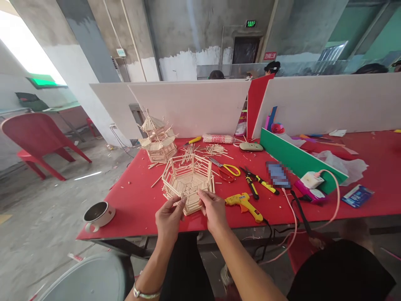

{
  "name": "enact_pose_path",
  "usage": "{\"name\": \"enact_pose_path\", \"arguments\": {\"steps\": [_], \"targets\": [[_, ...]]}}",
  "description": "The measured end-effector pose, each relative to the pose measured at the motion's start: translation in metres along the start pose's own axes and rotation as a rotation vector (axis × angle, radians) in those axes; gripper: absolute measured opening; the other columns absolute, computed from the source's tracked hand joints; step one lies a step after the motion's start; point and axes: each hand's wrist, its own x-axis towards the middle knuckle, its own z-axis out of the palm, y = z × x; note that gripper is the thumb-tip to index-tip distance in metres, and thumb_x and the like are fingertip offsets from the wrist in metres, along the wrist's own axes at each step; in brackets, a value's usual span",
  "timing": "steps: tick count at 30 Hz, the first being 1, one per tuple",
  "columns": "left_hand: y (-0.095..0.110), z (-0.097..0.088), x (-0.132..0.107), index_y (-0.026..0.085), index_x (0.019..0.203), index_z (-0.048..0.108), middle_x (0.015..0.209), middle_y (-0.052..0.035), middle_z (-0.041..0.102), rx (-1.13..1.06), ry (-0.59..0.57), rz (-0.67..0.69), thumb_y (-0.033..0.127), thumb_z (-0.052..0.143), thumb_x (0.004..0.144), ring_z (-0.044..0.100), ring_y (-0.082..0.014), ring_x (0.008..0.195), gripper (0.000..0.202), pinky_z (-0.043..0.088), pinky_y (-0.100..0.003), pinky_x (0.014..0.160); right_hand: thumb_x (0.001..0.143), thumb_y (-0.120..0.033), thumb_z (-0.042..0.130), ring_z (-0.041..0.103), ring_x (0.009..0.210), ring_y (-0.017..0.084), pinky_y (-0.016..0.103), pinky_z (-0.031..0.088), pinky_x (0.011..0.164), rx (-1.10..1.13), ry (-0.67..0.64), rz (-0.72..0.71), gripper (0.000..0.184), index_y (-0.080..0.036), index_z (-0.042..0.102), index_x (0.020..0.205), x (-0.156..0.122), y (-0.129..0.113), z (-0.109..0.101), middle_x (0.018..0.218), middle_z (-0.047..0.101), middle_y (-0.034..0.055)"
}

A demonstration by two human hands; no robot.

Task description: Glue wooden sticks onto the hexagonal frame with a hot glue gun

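A six-sided frame of thin wooden sticks (191,179) sits on the red table before me, its floor laid in rings of sticks. At its near rim, my left hand (170,215) pinches one end of a thin wooden stick with thumb and forefinger. Opposite it, my right hand (213,209) pinches the same stick's other end. My fingers partly hide the stick and the near wall, so I cannot tell whether the stick touches the rim. The yellow glue gun (246,205) lies just right of my right hand.
Behind stands a stick pagoda (158,140). Loose sticks (216,150), scissors (226,169), pliers (260,180) and a phone (278,174) lie on the table (134,205). A mug (103,215) is near the left edge; charging cables (293,225) trail at right, beside another person's arm.
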Motion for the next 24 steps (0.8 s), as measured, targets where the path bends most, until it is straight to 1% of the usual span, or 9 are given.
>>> {"name": "enact_pose_path", "arguments": {"steps": [3, 6, 8, 12, 16, 19, 20, 22, 24], "targets": [[0.004, -0.003, -0.006, 0.015, 0.096, 0.072, 0.048, 0.006, 0.053, 0.037, 0.066, 0.075, 0.045, 0.083, 0.064, 0.046, -0.0077, 0.045, 0.045, 0.035, -0.018, 0.044, 0.058, -0.055, 0.079, 0.028, 0.036, 0.004, 0.021, 0.018, 0.036, 0.019, -0.006, -0.014, 0.042, -0.016, 0.062, 0.061, -0.001, 0.0, 0.0, 0.046, 0.046, -0.0067], [0.007, -0.006, -0.017, 0.016, 0.084, 0.072, 0.056, 0.0045, 0.056, 0.037, 0.166, 0.161, 0.043, 0.084, 0.062, 0.046, -0.0073, 0.048, 0.037, 0.034, -0.018, 0.044, 0.062, -0.056, 0.076, 0.026, 0.039, 0.004, 0.022, 0.017, 0.038, 0.035, -0.009, -0.053, 0.043, -0.018, 0.057, 0.057, -0.009, 0.0, -0.002, 0.046, 0.043, -0.007], [0.01, -0.003, -0.027, 0.015, 0.081, 0.073, 0.056, 0.0045, 0.053, -0.032, 0.081, 0.092, 0.041, 0.084, 0.063, 0.041, -0.0058, 0.048, 0.033, 0.031, -0.018, 0.043, 0.065, -0.055, 0.075, 0.027, 0.043, 0.005, 0.022, 0.02, 0.04, 0.042, -0.017, -0.091, 0.045, -0.018, 0.054, 0.054, -0.02, -0.001, -0.003, 0.047, 0.04, -0.007], [0.016, 0.017, -0.048, 0.013, 0.092, 0.075, 0.053, 0.0046, 0.051, -0.281, -0.15, -0.16, 0.041, 0.086, 0.061, 0.036, -0.0042, 0.044, 0.044, 0.023, -0.016, 0.038, 0.074, -0.053, 0.07, 0.028, 0.047, 0.007, 0.023, 0.025, 0.045, 0.048, -0.08, -0.156, 0.041, -0.019, 0.056, 0.055, -0.044, -0.004, -0.004, 0.048, 0.041, -0.0058], [0.022, 0.037, -0.057, 0.013, 0.081, 0.072, 0.048, 0.0062, 0.046, -0.378, -0.154, -0.234, 0.041, 0.087, 0.059, 0.034, -0.0035, 0.043, 0.038, 0.024, -0.014, 0.037, 0.079, -0.056, 0.064, 0.032, 0.047, 0.01, 0.024, 0.028, 0.045, -0.041, -0.113, -0.144, 0.037, -0.02, 0.071, 0.071, -0.055, -0.012, -0.015, 0.05, 0.049, -0.0031], [0.021, 0.04, -0.057, 0.014, 0.077, 0.07, 0.052, 0.0054, 0.051, -0.397, -0.12, -0.267, 0.04, 0.087, 0.059, 0.037, -0.0033, 0.044, 0.037, 0.026, -0.013, 0.037, 0.086, -0.056, 0.054, 0.046, 0.054, 0.013, 0.026, 0.037, 0.052, -0.351, -0.277, -0.195, 0.042, -0.02, 0.076, 0.084, -0.05, -0.03, -0.047, 0.062, 0.061, 0.0017], [0.019, 0.039, -0.057, 0.014, 0.077, 0.069, 0.055, 0.0045, 0.054, -0.396, -0.11, -0.275, 0.04, 0.087, 0.059, 0.038, -0.0031, 0.044, 0.036, 0.026, -0.013, 0.036, 0.087, -0.052, 0.054, 0.053, 0.064, 0.016, 0.027, 0.043, 0.06, -0.524, -0.285, -0.283, 0.039, -0.021, 0.076, 0.089, -0.046, -0.038, -0.062, 0.071, 0.067, 0.0039], [0.013, 0.037, -0.056, 0.014, 0.077, 0.068, 0.064, 0.0018, 0.062, -0.385, -0.107, -0.296, 0.04, 0.086, 0.059, 0.04, -0.0027, 0.044, 0.037, 0.025, -0.013, 0.035, 0.084, -0.041, 0.058, 0.059, 0.084, 0.02, 0.032, 0.045, 0.08, -0.932, 0.018, -0.534, 0.03, -0.023, 0.075, 0.101, -0.035, -0.051, -0.095, 0.092, 0.071, 0.0074], [0.007, 0.035, -0.057, 0.013, 0.076, 0.067, 0.072, -0.0016, 0.067, -0.374, -0.124, -0.336, 0.04, 0.086, 0.058, 0.041, -0.0023, 0.042, 0.038, 0.023, -0.014, 0.034, 0.075, -0.026, 0.062, 0.056, 0.103, 0.027, 0.037, 0.042, 0.088, -1.379, 0.24, -0.559, 0.043, -0.019, 0.069, 0.117, -0.021, -0.059, -0.125, 0.113, 0.067, 0.0138]]}}
